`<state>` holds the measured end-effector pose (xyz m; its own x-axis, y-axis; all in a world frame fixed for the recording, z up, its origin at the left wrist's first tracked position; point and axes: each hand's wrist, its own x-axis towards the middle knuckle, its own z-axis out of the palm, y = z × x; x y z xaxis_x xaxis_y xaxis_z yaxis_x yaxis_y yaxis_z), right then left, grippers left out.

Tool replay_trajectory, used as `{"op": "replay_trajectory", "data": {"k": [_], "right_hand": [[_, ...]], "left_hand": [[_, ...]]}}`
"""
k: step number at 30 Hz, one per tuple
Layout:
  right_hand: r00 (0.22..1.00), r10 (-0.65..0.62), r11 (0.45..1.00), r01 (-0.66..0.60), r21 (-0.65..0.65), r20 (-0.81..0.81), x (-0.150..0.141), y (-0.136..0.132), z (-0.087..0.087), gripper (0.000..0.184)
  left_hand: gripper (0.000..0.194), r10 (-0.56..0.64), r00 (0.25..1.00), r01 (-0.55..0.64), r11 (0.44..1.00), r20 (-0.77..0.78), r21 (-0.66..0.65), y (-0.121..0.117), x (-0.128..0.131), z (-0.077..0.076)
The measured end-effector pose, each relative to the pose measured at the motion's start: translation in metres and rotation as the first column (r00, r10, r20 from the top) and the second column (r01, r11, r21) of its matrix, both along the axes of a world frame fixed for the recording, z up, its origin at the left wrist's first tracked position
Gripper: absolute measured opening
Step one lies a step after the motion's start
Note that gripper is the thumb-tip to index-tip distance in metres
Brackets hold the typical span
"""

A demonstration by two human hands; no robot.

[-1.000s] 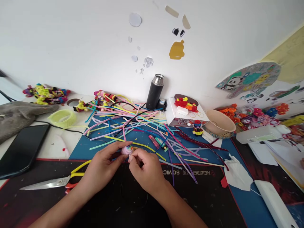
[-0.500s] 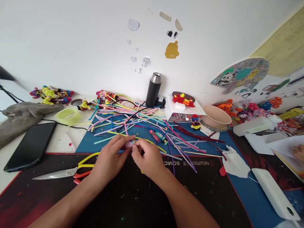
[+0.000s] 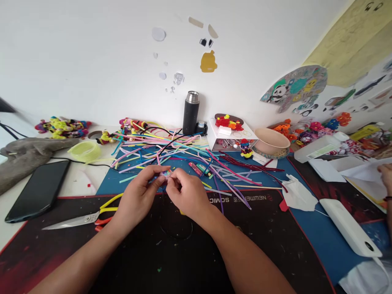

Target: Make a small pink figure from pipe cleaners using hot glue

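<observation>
Over the middle of the dark desk mat [image 3: 134, 261], my left hand [image 3: 141, 194] and my right hand [image 3: 188, 192] meet. Both are closed on a small pastel, multicoloured craft piece [image 3: 166, 174], pinched between thumbs and fingertips. Fingers cover much of it, so its exact kind does not show. Just beyond my hands lies a loose pile of coloured pipe cleaners [image 3: 153, 149]. Scissors [image 3: 82, 219] with red and yellow handles rest left of my left hand. A thin dark loop [image 3: 176, 238] lies below the hands.
A black flask [image 3: 191, 114] stands against the wall. Right of it are a white box [image 3: 231, 143], a pinkish bowl [image 3: 272, 141] and a white power bank [image 3: 350, 228]. A phone [image 3: 38, 190] lies at left. Another person's hand [image 3: 386, 175] shows at the right edge.
The camera view has shifted a little to the right. Both hands still hold the small piece, turned slightly between the fingertips. The other person's hand at right has moved.
</observation>
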<state>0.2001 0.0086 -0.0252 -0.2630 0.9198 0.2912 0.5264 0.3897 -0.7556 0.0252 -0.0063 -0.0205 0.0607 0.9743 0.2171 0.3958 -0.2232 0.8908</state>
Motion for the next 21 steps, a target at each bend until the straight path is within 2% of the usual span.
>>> {"op": "replay_trajectory", "data": {"k": [3, 7, 12, 16, 21], "right_hand": [[0.999, -0.012, 1.000, 0.012, 0.005, 0.051, 0.000, 0.000, 0.000, 0.007], [0.998, -0.018, 1.000, 0.019, -0.016, 0.063, 0.000, 0.002, 0.001, 0.011], [1.000, -0.018, 1.000, 0.019, -0.013, 0.022, 0.001, 0.003, 0.002, 0.013], [1.000, -0.027, 1.000, 0.027, 0.012, 0.006, 0.001, 0.003, 0.001, 0.012], [1.000, -0.023, 0.999, 0.023, 0.029, -0.006, 0.002, 0.003, 0.001, 0.014]], "left_hand": [[0.033, 0.012, 0.989, 0.000, 0.996, 0.145, -0.084, 0.003, -0.001, 0.000], [0.043, 0.024, 0.963, 0.018, 0.989, 0.269, -0.150, 0.007, -0.001, 0.002], [0.060, 0.067, 0.982, -0.035, 0.983, 0.177, -0.179, 0.006, -0.001, 0.008], [0.055, 0.041, 0.990, -0.018, 0.985, 0.134, -0.170, 0.006, -0.002, 0.011], [0.048, -0.010, 0.980, 0.046, 0.983, 0.200, -0.176, 0.007, -0.003, 0.012]]}}
